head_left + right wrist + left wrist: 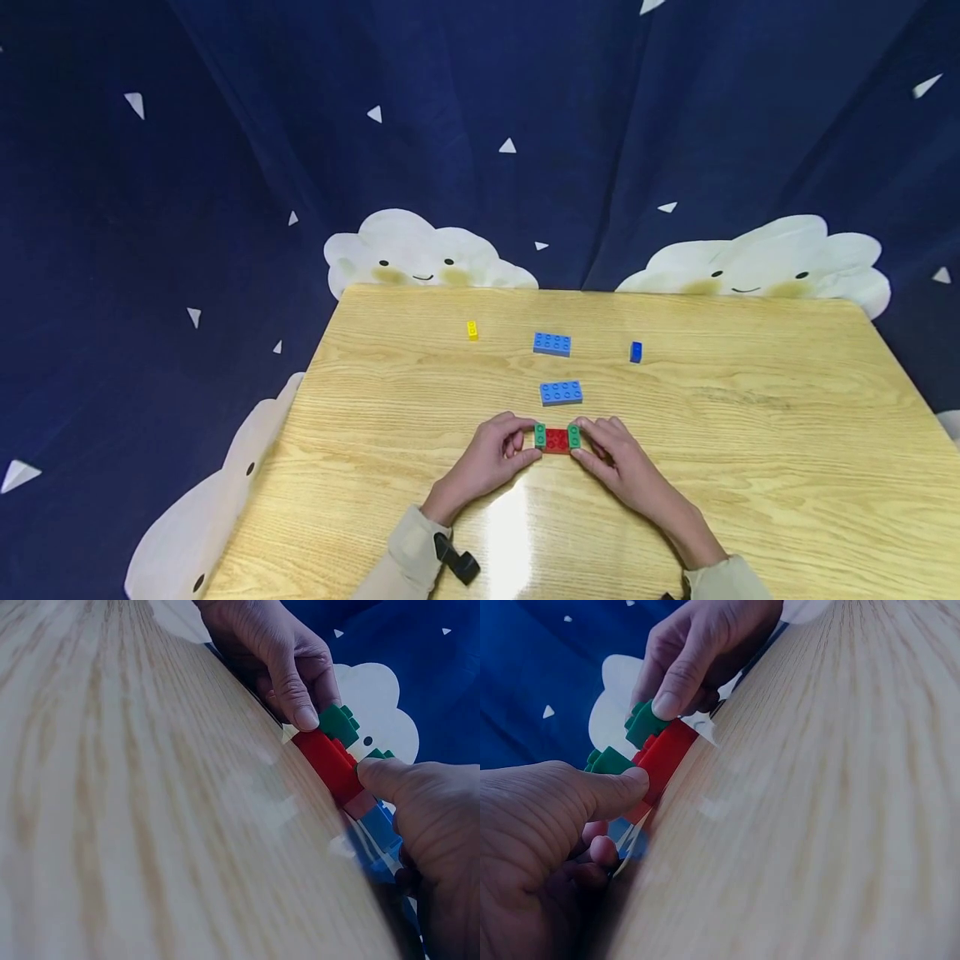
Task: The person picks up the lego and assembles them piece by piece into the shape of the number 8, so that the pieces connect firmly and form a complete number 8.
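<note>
A red brick [557, 441] lies on the wooden table, with a green brick on top at each end. Between thumb and finger my left hand [493, 452] pinches the left green brick [540, 435]. My right hand [624, 467] pinches the right green brick [573, 436] in the same way. Seen from the left wrist, the red brick [667, 759] rests on the tabletop and both thumbs press near the green bricks. The right wrist view shows the left green brick [340, 724] seated on the red one; the right thumb partly covers the other green brick [379, 754].
Just beyond the hands lies a light blue brick [561, 393], with another light blue brick [552, 344] behind it. A small yellow brick [472, 331] is at the back left, a small dark blue brick [636, 352] at the back right. A dark blue curtain [465, 125] hangs behind the table [360, 467].
</note>
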{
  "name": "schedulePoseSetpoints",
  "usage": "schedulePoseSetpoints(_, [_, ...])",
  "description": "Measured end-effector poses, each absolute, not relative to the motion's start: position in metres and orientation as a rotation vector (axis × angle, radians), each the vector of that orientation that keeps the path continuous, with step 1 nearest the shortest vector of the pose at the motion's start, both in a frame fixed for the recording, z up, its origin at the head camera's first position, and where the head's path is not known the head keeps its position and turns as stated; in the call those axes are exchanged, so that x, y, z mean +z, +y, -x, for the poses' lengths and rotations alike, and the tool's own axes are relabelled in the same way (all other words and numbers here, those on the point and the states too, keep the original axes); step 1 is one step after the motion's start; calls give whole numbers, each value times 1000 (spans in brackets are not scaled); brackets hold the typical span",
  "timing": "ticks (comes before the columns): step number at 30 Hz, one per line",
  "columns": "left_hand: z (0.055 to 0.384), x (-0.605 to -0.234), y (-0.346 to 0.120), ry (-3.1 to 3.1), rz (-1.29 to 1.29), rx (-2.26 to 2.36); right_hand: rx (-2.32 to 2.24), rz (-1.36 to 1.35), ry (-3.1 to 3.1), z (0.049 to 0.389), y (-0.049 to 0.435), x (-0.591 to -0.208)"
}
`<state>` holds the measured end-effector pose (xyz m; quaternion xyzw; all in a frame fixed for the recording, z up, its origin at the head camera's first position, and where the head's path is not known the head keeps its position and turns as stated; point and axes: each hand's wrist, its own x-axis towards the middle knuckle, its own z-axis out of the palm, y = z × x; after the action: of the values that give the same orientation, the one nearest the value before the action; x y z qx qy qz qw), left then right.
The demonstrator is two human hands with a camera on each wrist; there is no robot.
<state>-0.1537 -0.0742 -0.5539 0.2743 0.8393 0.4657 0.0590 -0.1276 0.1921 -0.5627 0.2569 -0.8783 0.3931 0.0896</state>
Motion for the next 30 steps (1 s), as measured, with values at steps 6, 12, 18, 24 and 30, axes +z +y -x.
schedulePoseSetpoints(6, [152,-552,-75,2548,-836,1412,1171,-765,-2602,128,191,-565])
schedulePoseSetpoints(12, [152,-551,-75,2546,-827,1416,1201,-745,-2592,129,189,-566])
schedulePoseSetpoints(18, [153,-553,-75,2556,-834,1416,1215,-713,-2619,129,188,-566])
schedulePoseSetpoints(24, [152,-552,-76,2556,-824,1407,1216,-714,-2633,128,188,-564])
schedulePoseSetpoints(30, [151,-550,-75,2542,-823,1417,1208,-701,-2643,127,190,-563])
